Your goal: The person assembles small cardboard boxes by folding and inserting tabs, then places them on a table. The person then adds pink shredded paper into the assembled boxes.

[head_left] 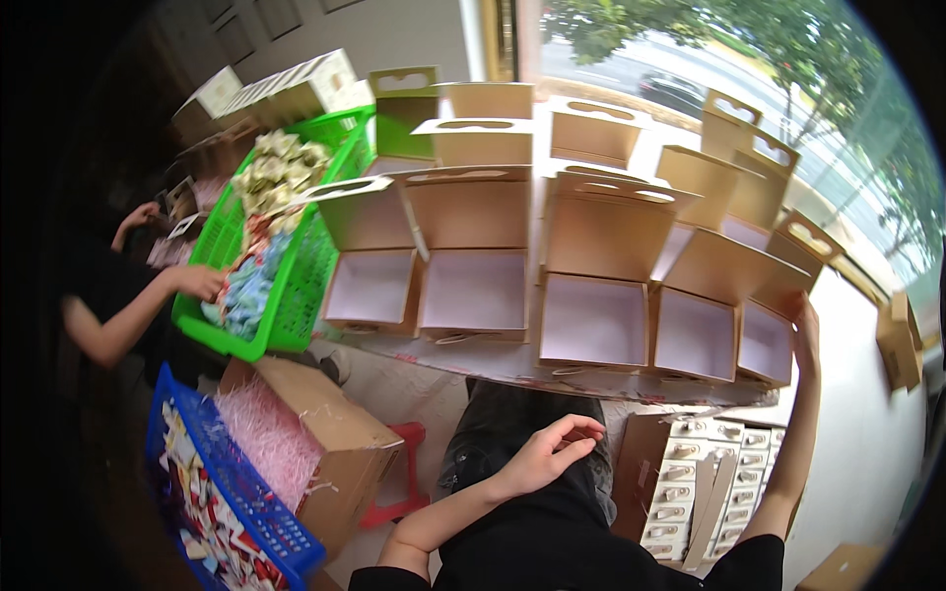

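Observation:
Open cardboard gift boxes stand in rows on the table, their lids raised and their insides pale lilac. My left hand (554, 455) hovers in front of my lap, palm inward, fingers loosely bent and the thumb apart. It holds nothing and touches no box. At the right end of the front row, my right hand (807, 340) lies along the outer side of the last small box (767, 340), fingers stretched upward. Their tips are partly hard to make out. Next to that box are a second small box (695, 330) and a wider one (593, 320).
A green basket (313, 266) of wrapped pieces stands on the left, where another person's hand (202, 283) reaches in. Below are a blue basket (236, 483), a carton of pink shredded paper (266, 438) and a red stool (406, 478). A carton of white boxes (680, 492) sits lower right.

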`<state>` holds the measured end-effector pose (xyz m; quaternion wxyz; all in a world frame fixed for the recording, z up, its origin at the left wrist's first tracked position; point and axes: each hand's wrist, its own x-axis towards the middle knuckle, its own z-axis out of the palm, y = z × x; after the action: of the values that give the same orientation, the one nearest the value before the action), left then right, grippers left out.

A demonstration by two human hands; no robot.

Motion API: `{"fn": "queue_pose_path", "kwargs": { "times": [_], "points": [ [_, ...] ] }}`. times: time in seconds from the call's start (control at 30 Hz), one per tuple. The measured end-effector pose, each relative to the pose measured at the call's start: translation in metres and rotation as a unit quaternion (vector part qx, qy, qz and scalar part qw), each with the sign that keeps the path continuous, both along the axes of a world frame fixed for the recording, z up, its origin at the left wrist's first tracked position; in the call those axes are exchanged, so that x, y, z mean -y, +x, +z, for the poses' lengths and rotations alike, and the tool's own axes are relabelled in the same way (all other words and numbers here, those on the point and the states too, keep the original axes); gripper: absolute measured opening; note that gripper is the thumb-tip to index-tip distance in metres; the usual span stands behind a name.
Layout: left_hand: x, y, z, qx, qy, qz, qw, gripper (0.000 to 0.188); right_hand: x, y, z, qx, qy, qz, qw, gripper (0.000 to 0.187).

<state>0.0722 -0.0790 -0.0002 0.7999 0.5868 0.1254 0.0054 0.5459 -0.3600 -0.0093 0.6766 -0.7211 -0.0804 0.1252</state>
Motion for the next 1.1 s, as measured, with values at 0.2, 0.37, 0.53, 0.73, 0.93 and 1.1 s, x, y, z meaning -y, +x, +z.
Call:
{"fn": "queue_pose_path", "kwargs": {
  "times": [0.2,0.37,0.53,0.73,0.93,1.1],
  "points": [
    [-0.026,-0.062,-0.005,-0.036,0.031,0.163,0.985,0.024,0.021,-0.040,0.005,0.340,-0.281,-0.164,0.883,0.046],
    [-0.054,-0.111,-0.003,-0.061,0.161,0.404,0.899,0.015,-0.021,-0.187,0.030,0.387,-0.188,-0.057,0.901,0.017],
    [-0.146,-0.190,0.000,-0.246,0.681,0.559,0.404,0.023,-0.075,-0.284,0.016,0.370,-0.136,0.240,0.887,0.010],
    [-0.254,-0.260,-0.007,-0.640,0.417,0.351,0.542,0.036,-0.116,-0.323,0.019,0.273,-0.096,0.411,0.865,0.016],
    [-0.308,-0.302,-0.097,-0.683,0.362,0.156,0.614,0.034,-0.131,-0.329,0.011,0.242,-0.066,0.434,0.865,0.018],
    [-0.310,-0.318,-0.137,-0.666,0.386,0.170,0.616,0.033,-0.124,-0.330,0.008,0.203,-0.066,0.417,0.883,0.019]
  ]
}}
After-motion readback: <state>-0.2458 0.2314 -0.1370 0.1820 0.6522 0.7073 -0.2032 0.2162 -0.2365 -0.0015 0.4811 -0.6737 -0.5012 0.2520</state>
